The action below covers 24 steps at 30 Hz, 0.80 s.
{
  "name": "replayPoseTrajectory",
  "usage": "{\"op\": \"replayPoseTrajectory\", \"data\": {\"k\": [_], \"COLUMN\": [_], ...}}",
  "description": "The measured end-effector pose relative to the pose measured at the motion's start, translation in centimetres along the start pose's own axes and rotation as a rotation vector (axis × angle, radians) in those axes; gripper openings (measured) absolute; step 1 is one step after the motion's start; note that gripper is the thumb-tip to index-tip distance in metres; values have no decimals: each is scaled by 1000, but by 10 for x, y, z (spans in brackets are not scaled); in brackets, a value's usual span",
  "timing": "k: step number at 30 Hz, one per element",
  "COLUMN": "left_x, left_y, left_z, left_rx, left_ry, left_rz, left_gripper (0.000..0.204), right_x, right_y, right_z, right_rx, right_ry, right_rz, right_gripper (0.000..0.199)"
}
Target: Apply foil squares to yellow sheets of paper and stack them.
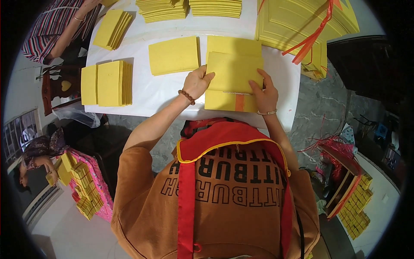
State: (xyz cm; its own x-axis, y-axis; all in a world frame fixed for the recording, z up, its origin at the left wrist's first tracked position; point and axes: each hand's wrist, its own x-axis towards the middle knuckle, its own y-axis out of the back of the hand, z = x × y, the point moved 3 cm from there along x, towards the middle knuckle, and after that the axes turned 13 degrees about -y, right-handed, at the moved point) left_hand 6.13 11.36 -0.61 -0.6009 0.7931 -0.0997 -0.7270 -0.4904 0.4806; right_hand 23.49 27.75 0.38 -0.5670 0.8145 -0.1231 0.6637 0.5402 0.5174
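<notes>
In front of me at the table's near edge, a folded yellow paper (235, 71) lies over more yellow paper (233, 43) that shows beyond it. On its left edge my left hand (197, 83) is closed, thumb on top. My right hand (265, 93) grips the right edge, thumb on top and fingers curled around the side. Nearer to me, a yellow strip of paper with an orange band (239, 103) pokes out under the folded paper. Left of my left hand rests a small flat pile of yellow paper (174, 55).
On the white table (144, 93) stand fanned yellow paper stacks (110, 84) at left and others (164, 11) at the far side. A big yellow pile (297, 26) with red ribbon (312, 39) occupies the far right. Another person's arm (69, 32) reaches in at far left.
</notes>
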Motion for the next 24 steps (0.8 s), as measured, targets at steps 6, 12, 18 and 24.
{"op": "replayPoseTrajectory", "data": {"k": [6, 12, 18, 24], "left_x": [8, 8, 9, 13], "left_y": [-4, -5, 1, 8], "left_z": [-13, -18, -6, 59], "left_rx": [-114, -34, -233, 545], "left_ry": [31, 40, 15, -737], "left_rz": [-17, 6, 63, 152], "left_gripper": [28, 30, 22, 48], "right_x": [3, 4, 7, 8], "right_y": [-5, -3, -1, -5], "right_z": [2, -7, -6, -5], "right_rx": [64, -42, -71, -98], "right_ry": [0, -124, -138, -146], "right_rz": [39, 14, -1, -18], "right_gripper": [42, 41, 41, 41]}}
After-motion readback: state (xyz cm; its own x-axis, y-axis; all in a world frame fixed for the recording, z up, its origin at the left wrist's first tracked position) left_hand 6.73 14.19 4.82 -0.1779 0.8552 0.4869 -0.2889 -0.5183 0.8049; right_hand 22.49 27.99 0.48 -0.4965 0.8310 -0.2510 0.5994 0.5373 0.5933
